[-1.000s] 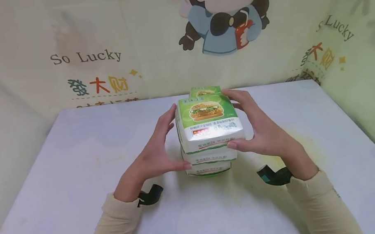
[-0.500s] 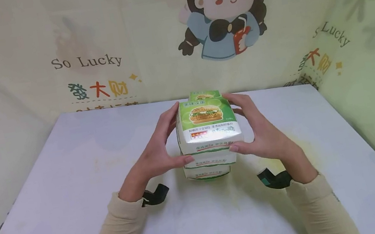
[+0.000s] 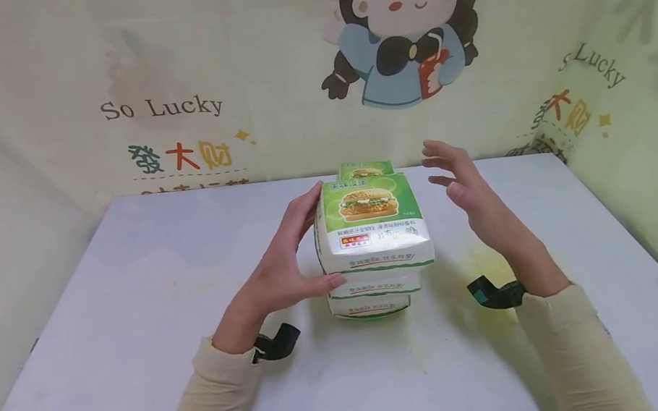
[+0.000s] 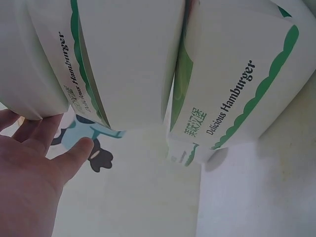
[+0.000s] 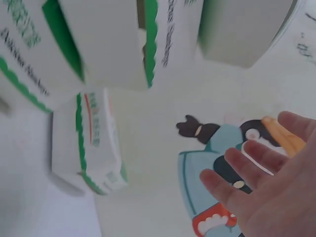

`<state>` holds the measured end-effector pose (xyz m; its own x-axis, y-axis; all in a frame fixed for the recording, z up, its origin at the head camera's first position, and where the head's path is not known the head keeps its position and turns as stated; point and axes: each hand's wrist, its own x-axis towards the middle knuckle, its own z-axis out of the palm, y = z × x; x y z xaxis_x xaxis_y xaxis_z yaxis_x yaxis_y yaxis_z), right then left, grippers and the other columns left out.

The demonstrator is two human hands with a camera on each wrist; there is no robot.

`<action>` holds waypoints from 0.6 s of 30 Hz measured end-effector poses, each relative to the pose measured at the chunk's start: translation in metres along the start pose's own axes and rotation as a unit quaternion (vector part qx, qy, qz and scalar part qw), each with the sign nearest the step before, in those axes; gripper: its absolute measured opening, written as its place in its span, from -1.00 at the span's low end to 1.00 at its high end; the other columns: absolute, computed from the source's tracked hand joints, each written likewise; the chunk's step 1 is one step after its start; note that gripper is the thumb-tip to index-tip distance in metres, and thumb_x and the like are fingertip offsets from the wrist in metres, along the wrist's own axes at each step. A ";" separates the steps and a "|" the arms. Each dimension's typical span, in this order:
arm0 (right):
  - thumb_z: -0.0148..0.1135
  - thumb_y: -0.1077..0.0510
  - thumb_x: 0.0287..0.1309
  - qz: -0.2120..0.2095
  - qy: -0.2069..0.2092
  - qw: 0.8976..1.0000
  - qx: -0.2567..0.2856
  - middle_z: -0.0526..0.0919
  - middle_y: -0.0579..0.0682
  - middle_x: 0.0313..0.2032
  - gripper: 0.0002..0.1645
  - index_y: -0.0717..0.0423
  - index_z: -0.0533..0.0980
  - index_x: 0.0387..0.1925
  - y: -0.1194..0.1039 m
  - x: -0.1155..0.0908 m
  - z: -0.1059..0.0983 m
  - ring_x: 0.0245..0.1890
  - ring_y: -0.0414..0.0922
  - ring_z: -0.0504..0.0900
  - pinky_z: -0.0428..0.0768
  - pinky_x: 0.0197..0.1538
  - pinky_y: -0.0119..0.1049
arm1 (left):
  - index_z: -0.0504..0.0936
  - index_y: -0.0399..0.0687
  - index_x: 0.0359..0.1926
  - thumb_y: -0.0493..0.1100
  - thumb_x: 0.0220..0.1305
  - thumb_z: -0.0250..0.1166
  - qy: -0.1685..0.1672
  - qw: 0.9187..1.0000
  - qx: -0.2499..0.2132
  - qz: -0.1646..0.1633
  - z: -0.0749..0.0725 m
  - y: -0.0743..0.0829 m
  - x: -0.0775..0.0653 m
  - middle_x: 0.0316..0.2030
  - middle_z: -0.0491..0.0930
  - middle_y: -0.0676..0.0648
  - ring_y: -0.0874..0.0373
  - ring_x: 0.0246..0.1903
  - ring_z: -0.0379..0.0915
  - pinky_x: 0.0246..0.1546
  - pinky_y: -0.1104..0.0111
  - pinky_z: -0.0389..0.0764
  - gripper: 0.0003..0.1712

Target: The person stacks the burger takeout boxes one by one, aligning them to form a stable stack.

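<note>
Three white-and-green hamburger boxes stand stacked: a top box (image 3: 376, 245) with a burger picture, a middle box (image 3: 383, 285) and a bottom box (image 3: 370, 307). My left hand (image 3: 278, 273) holds the top box at its left side, thumb at the front and fingers toward the far corner. In the left wrist view, some fingertips vanish behind the top box (image 4: 29, 64), and one finger sticks out apart from it. To the right of the stack, my right hand (image 3: 488, 207) is raised in the air, fingers spread and touching nothing.
Another hamburger box (image 3: 365, 170) stands behind the stack, mostly hidden in the head view; the right wrist view shows this rear box (image 5: 89, 143) on the table. The white table (image 3: 126, 329) meets a printed backdrop (image 3: 264, 62) at its far edge.
My right hand has let go of the top box and moved up and to the right. The left hand has stayed at the box's left side. The stack stands as before.
</note>
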<state>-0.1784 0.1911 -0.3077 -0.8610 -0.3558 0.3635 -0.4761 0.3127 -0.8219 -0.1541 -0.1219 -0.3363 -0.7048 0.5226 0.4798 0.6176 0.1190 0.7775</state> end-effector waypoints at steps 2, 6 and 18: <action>-0.15 -0.20 0.39 0.020 0.000 1.000 -0.014 0.02 -0.02 0.48 -0.24 -0.18 -0.01 0.53 0.004 0.007 -0.003 0.47 0.10 0.04 0.06 0.42 0.37 | -0.10 0.19 0.57 -0.20 -0.10 0.53 -0.001 1.000 0.000 0.000 0.000 0.000 0.000 0.45 0.06 0.02 0.16 0.46 0.07 0.50 0.13 0.15 0.31; -0.18 -0.13 0.41 0.044 -0.008 0.997 -0.059 -0.02 0.02 0.50 -0.26 -0.16 -0.03 0.54 0.012 0.020 -0.005 0.48 0.13 0.04 0.13 0.37 0.41 | -0.10 0.20 0.57 -0.17 -0.09 0.53 -0.002 1.000 0.003 -0.003 0.000 0.001 0.000 0.46 0.06 0.03 0.17 0.46 0.06 0.50 0.14 0.15 0.30; 0.02 0.01 0.41 0.068 -0.054 0.988 -0.128 -0.06 0.13 0.50 -0.19 -0.01 -0.05 0.54 0.045 0.054 0.002 0.48 0.18 0.03 0.15 0.44 0.29 | -0.09 0.18 0.57 -0.14 -0.10 0.53 0.001 1.000 0.004 -0.006 -0.001 0.003 0.000 0.46 0.07 0.03 0.17 0.46 0.03 0.50 0.17 0.16 0.30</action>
<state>-0.2462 0.1841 -0.3261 -0.9030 -0.3823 0.1963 -0.3981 0.5722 -0.7170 -0.1521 -0.1221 -0.3337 -0.7130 0.5190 0.4714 0.6114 0.1312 0.7803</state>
